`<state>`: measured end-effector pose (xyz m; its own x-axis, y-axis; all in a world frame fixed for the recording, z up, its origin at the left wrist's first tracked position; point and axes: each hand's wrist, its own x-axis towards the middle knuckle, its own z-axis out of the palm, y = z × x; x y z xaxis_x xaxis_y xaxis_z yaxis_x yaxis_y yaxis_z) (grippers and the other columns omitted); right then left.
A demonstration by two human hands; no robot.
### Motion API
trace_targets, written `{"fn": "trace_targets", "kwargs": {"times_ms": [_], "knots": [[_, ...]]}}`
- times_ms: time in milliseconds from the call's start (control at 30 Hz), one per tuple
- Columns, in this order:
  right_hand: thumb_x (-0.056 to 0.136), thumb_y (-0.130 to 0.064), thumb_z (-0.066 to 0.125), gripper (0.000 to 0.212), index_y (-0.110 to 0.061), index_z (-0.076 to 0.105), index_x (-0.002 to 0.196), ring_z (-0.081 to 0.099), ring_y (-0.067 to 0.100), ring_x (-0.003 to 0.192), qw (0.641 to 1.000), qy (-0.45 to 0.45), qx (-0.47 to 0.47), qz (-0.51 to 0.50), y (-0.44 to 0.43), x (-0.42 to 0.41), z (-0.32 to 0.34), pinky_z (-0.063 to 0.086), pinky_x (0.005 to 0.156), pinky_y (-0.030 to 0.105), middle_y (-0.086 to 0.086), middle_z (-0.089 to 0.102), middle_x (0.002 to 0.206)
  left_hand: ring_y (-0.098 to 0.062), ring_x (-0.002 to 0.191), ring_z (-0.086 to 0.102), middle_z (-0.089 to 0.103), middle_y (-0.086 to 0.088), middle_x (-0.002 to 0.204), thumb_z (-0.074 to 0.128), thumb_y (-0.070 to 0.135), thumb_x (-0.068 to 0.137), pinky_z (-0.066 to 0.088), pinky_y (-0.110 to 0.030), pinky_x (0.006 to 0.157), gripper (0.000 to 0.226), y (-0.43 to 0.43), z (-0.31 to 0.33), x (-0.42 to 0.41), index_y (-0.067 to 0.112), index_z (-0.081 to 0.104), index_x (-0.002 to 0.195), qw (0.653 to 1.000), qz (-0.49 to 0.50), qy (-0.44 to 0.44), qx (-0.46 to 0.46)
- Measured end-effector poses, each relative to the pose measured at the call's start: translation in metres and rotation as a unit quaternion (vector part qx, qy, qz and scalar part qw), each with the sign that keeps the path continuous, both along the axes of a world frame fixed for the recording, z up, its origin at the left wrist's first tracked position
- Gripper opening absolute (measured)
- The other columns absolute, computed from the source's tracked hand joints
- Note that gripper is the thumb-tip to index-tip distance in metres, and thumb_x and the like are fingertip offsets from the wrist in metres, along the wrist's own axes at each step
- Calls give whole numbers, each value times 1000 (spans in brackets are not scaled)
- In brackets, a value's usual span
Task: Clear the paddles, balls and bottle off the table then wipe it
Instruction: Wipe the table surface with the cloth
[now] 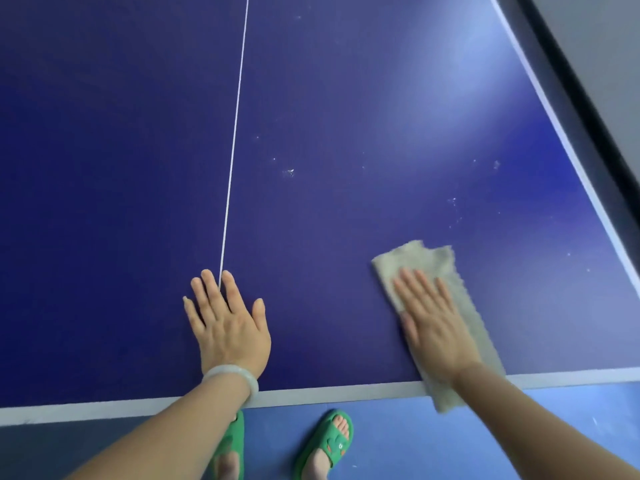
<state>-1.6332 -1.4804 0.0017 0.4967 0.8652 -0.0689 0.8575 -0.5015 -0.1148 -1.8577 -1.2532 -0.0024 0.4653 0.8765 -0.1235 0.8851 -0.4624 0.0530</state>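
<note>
In the head view we looked down on a dark blue table that filled most of the picture. A thin white line ran from the far side toward us, and a white stripe marked the near edge.

Our left hand lay flat on the table close to that edge, with the fingers straight and a little spread, over the near end of the thin line. A pale bracelet was on its wrist. Our right hand, also flat with straight fingers, pressed on a grey-beige cloth further to the right. The near end of the cloth hung over the table edge.

Small white specks lay on the surface farther away, and a soft patch of light shone on the far right part. Beyond the right edge were a dark band and a grey surface. Below the near edge we saw a lighter blue floor and green sandals on our feet.
</note>
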Motion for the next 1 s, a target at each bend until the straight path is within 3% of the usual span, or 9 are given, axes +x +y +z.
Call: {"fn": "trace_targets", "kwargs": {"times_ms": [100,167,333,400,533,633,767,867,1000], "knots": [[101,-36,9,58,-23,6,157,1,19,152,969,7,0,-247,27,11,-2,1,123,45,-3,4,165,-37,150,7,12,-23,160,16,48,95,6,-54,121,73,0,0,1,3,18,154,1000,6,2,5],[103,-37,9,58,-20,2,158,-3,21,152,960,2,10,-281,64,-15,-5,-1,123,48,0,0,165,-36,150,6,11,-21,161,14,49,95,6,-53,121,74,-1,0,1,5,17,154,1000,6,5,10],[106,-36,23,53,-26,14,157,1,17,152,993,31,12,115,86,-55,-2,1,122,44,-6,9,165,-35,150,10,14,-21,161,21,48,95,8,-53,121,73,-1,-2,0,4,22,153,1000,12,-10,19],[106,-34,25,52,-28,15,157,3,14,152,992,21,15,125,63,-17,1,2,123,42,-9,10,164,-35,149,11,16,-21,160,22,47,95,8,-53,121,73,-1,-2,1,3,24,153,1000,15,-11,21],[105,-32,16,53,-26,6,157,-3,15,152,974,23,-1,-224,25,48,1,-1,123,44,-6,3,165,-35,149,13,17,-21,160,24,45,96,10,-54,121,70,-1,-2,2,3,26,152,1000,14,-12,21],[104,-32,15,56,-21,4,158,-3,20,152,946,27,16,-324,48,24,-3,-2,122,48,0,3,165,-36,149,16,19,-21,159,20,42,101,12,-54,121,64,0,-3,3,4,28,151,999,20,-11,25],[105,-34,16,54,-23,11,158,-3,18,152,997,15,29,-75,113,-41,-8,-4,122,46,-3,6,165,-35,149,14,19,-20,160,13,48,95,12,-53,121,73,0,1,3,5,28,152,1000,19,-1,23],[107,-37,17,52,-28,10,158,-6,15,152,988,42,14,150,155,-46,-3,-2,123,45,-7,4,165,-34,150,13,18,-20,160,13,49,95,13,-53,121,73,-1,4,4,5,27,152,1000,21,1,22],[106,-37,21,52,-30,11,157,-5,12,152,995,37,7,95,155,18,0,-5,123,40,-11,3,164,-33,150,11,16,-18,161,9,50,95,14,-53,121,74,0,5,3,7,25,154,1000,22,18,13]]}}
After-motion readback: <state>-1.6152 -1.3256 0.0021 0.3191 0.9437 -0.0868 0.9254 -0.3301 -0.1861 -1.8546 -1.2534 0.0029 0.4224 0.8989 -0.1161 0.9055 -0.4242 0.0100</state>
